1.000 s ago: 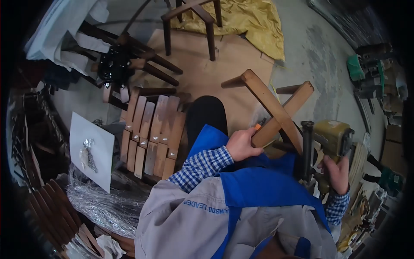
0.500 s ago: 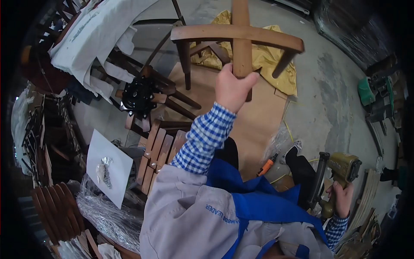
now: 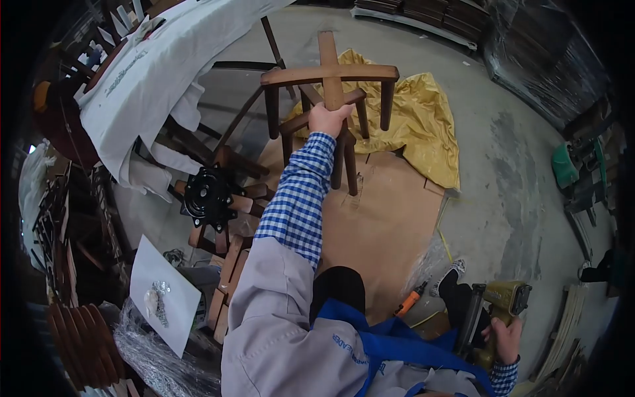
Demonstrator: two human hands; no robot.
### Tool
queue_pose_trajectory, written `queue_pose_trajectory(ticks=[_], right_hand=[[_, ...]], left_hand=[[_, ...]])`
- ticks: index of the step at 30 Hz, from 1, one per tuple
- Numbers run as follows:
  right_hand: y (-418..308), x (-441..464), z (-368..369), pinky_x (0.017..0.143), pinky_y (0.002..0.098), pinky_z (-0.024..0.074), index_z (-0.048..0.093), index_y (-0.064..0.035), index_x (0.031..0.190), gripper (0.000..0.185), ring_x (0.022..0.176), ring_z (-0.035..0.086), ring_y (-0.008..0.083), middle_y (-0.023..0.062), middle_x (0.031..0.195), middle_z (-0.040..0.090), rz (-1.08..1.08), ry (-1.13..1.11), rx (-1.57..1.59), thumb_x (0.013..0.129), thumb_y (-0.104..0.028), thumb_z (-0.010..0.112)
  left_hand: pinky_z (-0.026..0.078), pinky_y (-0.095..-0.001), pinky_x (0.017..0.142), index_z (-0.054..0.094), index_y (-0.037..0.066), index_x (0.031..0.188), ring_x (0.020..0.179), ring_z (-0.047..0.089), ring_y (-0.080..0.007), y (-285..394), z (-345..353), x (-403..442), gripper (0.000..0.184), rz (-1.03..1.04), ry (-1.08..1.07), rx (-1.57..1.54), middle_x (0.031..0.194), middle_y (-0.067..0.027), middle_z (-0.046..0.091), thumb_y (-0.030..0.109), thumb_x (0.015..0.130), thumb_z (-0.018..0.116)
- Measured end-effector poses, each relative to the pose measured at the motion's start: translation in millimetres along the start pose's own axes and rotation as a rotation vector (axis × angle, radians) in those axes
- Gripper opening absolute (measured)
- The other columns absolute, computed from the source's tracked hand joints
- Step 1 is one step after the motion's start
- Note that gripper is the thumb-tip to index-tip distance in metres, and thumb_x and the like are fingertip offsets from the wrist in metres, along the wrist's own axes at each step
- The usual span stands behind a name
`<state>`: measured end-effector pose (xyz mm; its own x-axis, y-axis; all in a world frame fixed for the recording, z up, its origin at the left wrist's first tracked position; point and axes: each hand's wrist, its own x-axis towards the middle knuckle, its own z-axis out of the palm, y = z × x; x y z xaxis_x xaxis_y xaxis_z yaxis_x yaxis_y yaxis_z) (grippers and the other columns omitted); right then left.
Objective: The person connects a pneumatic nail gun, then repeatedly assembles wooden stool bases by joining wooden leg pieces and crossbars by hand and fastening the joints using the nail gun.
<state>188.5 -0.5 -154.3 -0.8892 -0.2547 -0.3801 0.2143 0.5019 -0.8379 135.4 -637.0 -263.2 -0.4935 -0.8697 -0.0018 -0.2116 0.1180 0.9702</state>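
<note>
My left hand [image 3: 329, 120] is wrapped round one arm of a brown wooden cross-shaped leg frame [image 3: 364, 73], its short legs pointing down. Another dark wooden leg frame [image 3: 350, 147] is just beneath and behind my wrist; whether the two touch, I cannot tell. Low on the right, my right hand [image 3: 506, 341] grips the handle of an olive-gold nail gun [image 3: 506, 296] with a long dark magazine. Both frames are over the far part of a brown cardboard sheet [image 3: 380, 225], near a crumpled yellow cloth [image 3: 426, 126].
Left, a white cloth [image 3: 159, 63] covers a table. Below it are a black round metal fitting [image 3: 210, 198], wooden pieces [image 3: 228, 284] and a white board [image 3: 165, 291] with small metal parts. An orange-handled tool [image 3: 411, 299] lies near a shoe [image 3: 450, 274]. Wrapped goods [image 3: 539, 63] stand far right.
My left hand has carried the leg frame away from me, slightly left and lower, toward the other frame. The nail gun in my right hand has shifted down and a little left in view.
</note>
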Motion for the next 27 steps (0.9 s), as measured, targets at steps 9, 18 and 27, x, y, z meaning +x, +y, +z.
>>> queue_pose_trajectory(ticks=[9,18,27], right_hand=[[25.7,3.6,2.5,0.049,0.0282,0.0503,0.042,0.0050,0.111,0.029,0.058,0.063,0.0193,0.0130,0.079,0.061,0.066,0.023,0.028,0.092,-0.009,0.059],[19.3,-8.7,-2.7,0.052,0.0279,0.0489,0.045,0.0032,0.110,0.027,0.060,0.062,0.0183,0.0128,0.077,0.063,0.126,-0.018,-0.044,0.094,-0.011,0.060],[57.5,-14.1,16.5,0.058,0.0278,0.0461,0.052,0.0015,0.104,0.026,0.060,0.056,0.0142,0.0116,0.074,0.066,0.156,-0.123,-0.190,0.095,-0.020,0.063]], left_hand=[[0.053,-0.0312,0.078,0.070,-0.005,0.105,0.083,0.068,-0.0197,-107.9,3.5,73.4,0.051,-0.075,-0.058,0.123,0.094,-0.0110,0.072,0.034,0.075,0.081],[0.046,-0.0428,0.101,0.054,-0.003,0.129,0.118,0.057,-0.0342,-96.0,-54.3,-37.6,0.074,0.212,-0.052,0.829,0.128,-0.0212,0.060,0.052,0.083,0.071],[0.056,-0.0372,0.067,0.072,0.005,0.092,0.072,0.070,-0.0288,-65.4,-334.6,-396.5,0.025,-0.200,0.086,0.691,0.081,-0.0132,0.072,0.029,0.084,0.071]])
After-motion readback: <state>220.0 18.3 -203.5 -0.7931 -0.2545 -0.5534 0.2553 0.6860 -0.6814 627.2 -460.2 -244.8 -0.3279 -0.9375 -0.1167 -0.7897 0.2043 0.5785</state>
